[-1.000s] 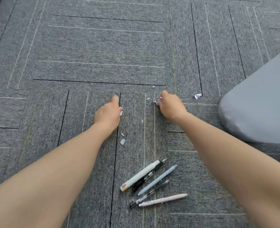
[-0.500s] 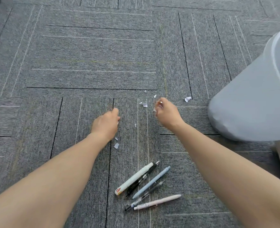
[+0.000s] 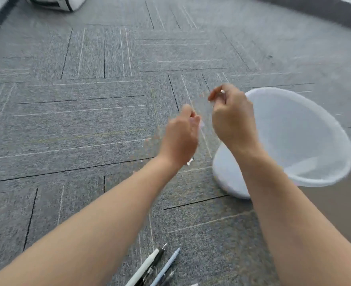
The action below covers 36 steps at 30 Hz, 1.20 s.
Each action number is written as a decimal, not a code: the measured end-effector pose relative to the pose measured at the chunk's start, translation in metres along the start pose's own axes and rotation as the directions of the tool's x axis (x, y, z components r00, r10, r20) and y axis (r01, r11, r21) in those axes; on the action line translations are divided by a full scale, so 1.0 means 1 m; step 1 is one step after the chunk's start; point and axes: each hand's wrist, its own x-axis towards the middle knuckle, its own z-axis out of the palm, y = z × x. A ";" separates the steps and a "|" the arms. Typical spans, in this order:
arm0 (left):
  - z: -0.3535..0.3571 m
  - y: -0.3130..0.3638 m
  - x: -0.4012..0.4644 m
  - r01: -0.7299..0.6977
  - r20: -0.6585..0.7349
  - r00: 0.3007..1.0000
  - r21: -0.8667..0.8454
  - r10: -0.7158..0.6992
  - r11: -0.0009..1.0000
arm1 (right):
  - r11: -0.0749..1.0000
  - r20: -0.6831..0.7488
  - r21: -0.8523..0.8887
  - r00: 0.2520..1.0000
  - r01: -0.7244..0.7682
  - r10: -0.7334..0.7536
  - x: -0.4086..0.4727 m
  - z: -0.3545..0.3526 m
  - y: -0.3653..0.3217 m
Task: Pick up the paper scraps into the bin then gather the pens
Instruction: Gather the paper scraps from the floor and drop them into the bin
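Note:
Both hands are raised above the grey carpet, left of a translucent white bin (image 3: 306, 129). My right hand (image 3: 232, 118) is pinched on a small white paper scrap (image 3: 222, 91) near the bin's left rim. My left hand (image 3: 180, 139) is closed with a bit of pale paper showing at its fingertips. One white scrap (image 3: 189, 162) lies on the carpet below the left wrist. Several pens (image 3: 152, 269) lie together at the bottom edge, partly cut off by the frame.
Grey carpet tiles cover the floor. A white and dark object (image 3: 55, 3) stands at the far top left. A dark baseboard (image 3: 315, 9) runs along the top right. Brown flooring (image 3: 335, 203) begins right of the bin.
Both hands have lifted off the carpet with scraps and moved right toward the bin. The view has swung up and right, so the bin's open top now shows.

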 end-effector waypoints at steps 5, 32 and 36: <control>0.066 0.086 0.039 -0.082 0.200 0.976 -0.060 0.092 0.995 | 0.906 0.010 -0.307 0.951 -0.291 0.309 0.013 -0.078 0.069; -0.061 -0.189 -0.163 0.569 -0.048 0.781 0.468 -0.623 0.676 | 0.923 0.460 -0.262 0.804 -0.282 0.377 -0.085 0.168 0.126; -0.071 -0.191 -0.217 0.627 -0.103 0.703 0.558 -0.704 0.544 | 0.898 0.355 -0.279 0.832 -0.340 0.426 -0.079 0.184 0.147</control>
